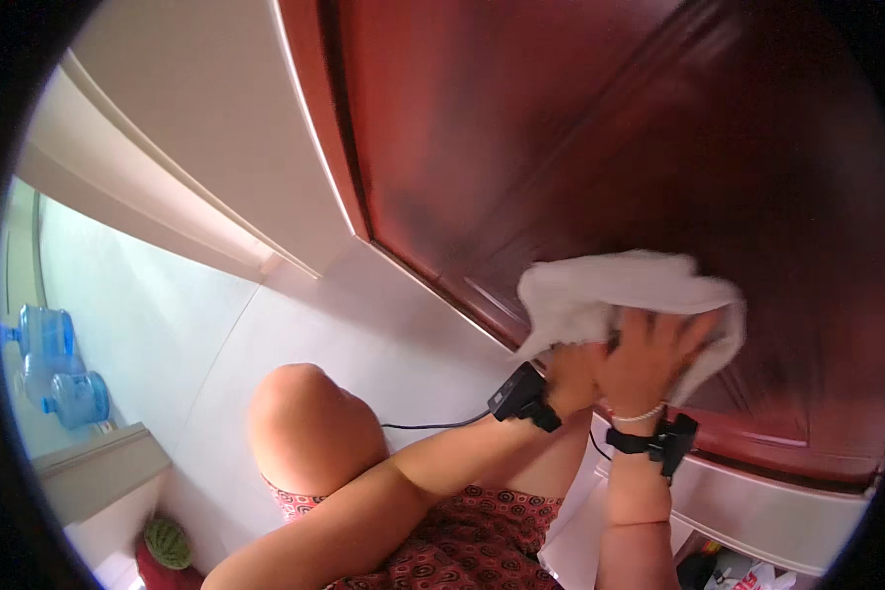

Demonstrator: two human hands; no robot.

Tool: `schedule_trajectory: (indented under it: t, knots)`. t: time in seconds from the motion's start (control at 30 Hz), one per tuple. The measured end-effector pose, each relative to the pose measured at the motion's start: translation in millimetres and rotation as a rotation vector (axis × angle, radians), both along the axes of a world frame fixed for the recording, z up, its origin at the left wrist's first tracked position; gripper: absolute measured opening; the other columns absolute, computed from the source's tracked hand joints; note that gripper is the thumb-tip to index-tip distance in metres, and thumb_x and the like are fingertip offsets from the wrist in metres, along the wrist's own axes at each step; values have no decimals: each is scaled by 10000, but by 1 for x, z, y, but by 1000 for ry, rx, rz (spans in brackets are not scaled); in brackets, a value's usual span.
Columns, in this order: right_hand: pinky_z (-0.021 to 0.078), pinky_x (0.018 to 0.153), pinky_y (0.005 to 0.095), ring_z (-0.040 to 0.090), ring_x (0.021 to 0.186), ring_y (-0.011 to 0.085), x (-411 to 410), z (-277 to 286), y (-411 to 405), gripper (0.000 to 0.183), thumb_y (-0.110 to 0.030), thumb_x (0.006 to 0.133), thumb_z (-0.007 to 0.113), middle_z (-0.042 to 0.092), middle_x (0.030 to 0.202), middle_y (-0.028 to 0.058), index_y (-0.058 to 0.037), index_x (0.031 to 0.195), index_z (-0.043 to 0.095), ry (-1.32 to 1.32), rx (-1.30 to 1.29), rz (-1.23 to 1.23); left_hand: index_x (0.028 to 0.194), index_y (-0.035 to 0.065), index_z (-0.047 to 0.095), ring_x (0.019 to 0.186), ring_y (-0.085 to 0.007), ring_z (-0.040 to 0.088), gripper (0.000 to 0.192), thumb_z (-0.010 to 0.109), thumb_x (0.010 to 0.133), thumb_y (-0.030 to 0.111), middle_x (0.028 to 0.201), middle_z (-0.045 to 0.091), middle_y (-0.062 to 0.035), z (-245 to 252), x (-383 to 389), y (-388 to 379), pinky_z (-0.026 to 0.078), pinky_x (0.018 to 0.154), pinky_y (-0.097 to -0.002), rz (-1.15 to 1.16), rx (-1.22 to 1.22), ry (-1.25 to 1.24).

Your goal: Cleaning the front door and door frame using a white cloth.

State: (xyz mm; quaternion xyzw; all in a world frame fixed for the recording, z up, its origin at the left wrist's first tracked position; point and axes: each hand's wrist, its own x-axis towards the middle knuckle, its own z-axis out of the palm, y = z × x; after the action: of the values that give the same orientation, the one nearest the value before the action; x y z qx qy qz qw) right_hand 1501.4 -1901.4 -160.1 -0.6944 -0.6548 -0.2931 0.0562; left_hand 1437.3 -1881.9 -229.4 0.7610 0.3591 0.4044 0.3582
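A crumpled white cloth (612, 284) lies against the dark red-brown panelled door (560, 162), near its lower part. My right hand (649, 358) is spread over the cloth, fingers apart and pointing up the door, and is blurred. Just left of it, my left hand (577, 376) is by the cloth's lower edge, partly behind the right hand. Its fingers are hidden, so its grip on the cloth is unclear. Each wrist carries a strapped black device; the left one (520, 394) trails a thin cable.
Several blue water-cooler bottles (48, 354) lie on the pale tiled floor (214, 324) at far left. A white door frame (317, 133) borders the door. A green round cactus-like object (167, 542) is at lower left. Plastic bags (752, 575) show at lower right. My bare knee (313, 420) is bent.
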Motion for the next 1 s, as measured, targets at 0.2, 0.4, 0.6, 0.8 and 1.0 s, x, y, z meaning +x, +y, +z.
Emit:
schedule_trajectory:
  t: [0.2, 0.4, 0.6, 0.8, 1.0]
  knots:
    - [193, 954, 827, 285, 1339, 586, -32, -15, 67, 627, -513, 690, 678, 443, 1389, 139, -206, 1229, 590, -282, 132, -35, 1296, 288, 604, 1114, -460, 517, 461, 651, 837, 275, 1224, 547, -179, 38, -14, 45, 500, 840, -511, 331, 100, -1]
    - [289, 1109, 599, 385, 1376, 317, -25, -107, 92, 608, -274, 800, 655, 469, 1413, 33, -160, 1380, 511, -104, -499, 321, 1250, 157, 609, 1177, -468, 495, 460, 659, 814, 296, 1233, 571, -219, -48, 21, 80, 497, 841, -509, 815, 18, 1074]
    - [294, 1153, 504, 364, 1397, 261, -24, -252, 91, 606, -211, 860, 595, 445, 1459, 29, -119, 1440, 444, -51, -521, 404, 1234, 142, 610, 1171, -455, 506, 440, 656, 818, 278, 1222, 579, -215, -109, -4, 50, 497, 843, -504, 507, -170, 591]
    - [150, 1237, 353, 203, 1490, 199, -55, -247, 99, 606, -224, 984, 422, 267, 1603, 30, -56, 1543, 258, -934, -537, 504, 1219, 127, 610, 1166, -442, 516, 421, 652, 822, 260, 1211, 586, -210, -145, -15, 17, 497, 844, -500, 295, -242, 420]
    - [151, 1225, 398, 202, 1488, 241, 2, -319, 64, 696, -306, 971, 459, 212, 1623, 81, -28, 1555, 202, -477, -628, 311, 1204, 112, 611, 1160, -429, 526, 401, 649, 826, 242, 1201, 593, -206, -145, 16, -19, 498, 845, -495, -12, -267, 270]
